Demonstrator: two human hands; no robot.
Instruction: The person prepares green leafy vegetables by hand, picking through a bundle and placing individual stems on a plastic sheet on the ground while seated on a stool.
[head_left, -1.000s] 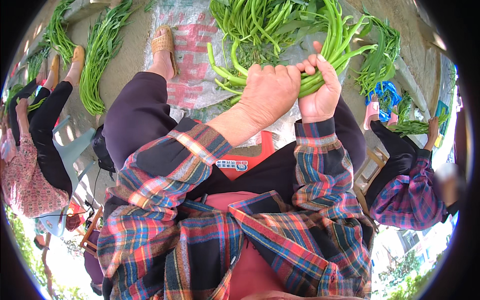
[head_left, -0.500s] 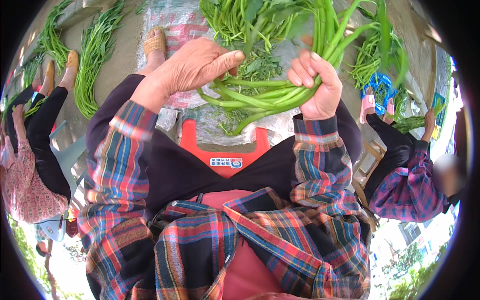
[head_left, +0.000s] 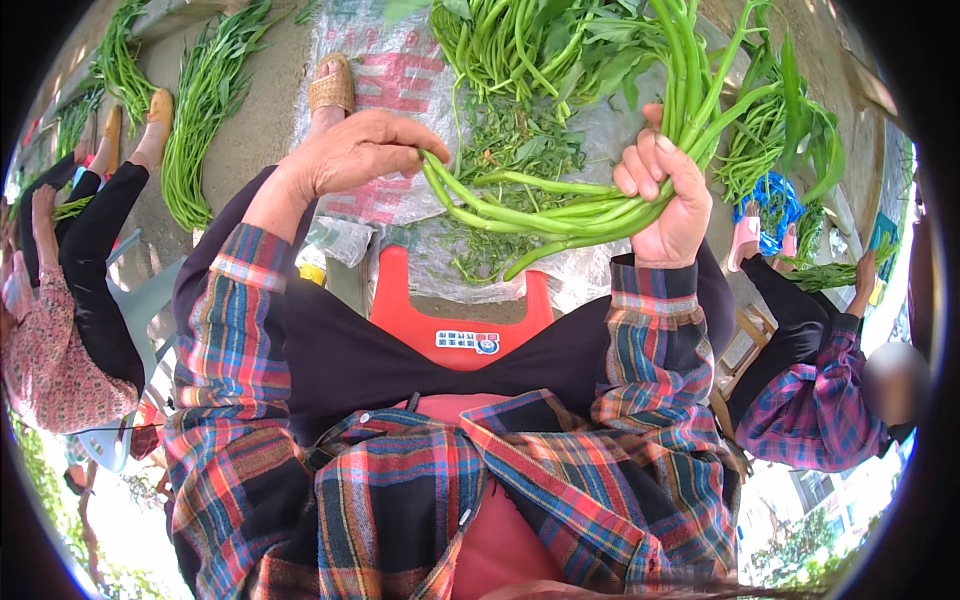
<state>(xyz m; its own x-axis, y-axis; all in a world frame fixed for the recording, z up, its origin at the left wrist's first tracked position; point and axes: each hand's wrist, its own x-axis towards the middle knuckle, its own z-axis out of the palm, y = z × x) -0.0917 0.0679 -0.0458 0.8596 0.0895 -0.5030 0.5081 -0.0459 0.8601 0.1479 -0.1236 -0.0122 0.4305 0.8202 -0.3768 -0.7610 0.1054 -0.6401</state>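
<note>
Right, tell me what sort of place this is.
Likely an outdoor vegetable-sorting spot: green stems lie in rows on bare ground, the right hand grips a stem bundle, and a co-worker sits nearby.

Both forearms rise from lower edge in plaid sleeves, elbows bent, approx. same height. Right hand (head_left: 668, 205) is a closed fist, thumb up, knuckles toward camera, gripping tight. Left hand (head_left: 352, 152) is palm down, wrist a bit bent, fingers (head_left: 415, 135) curled and pinching at the tips. Hands are apart.

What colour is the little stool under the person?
Red stool, seen best in the head view.
</note>
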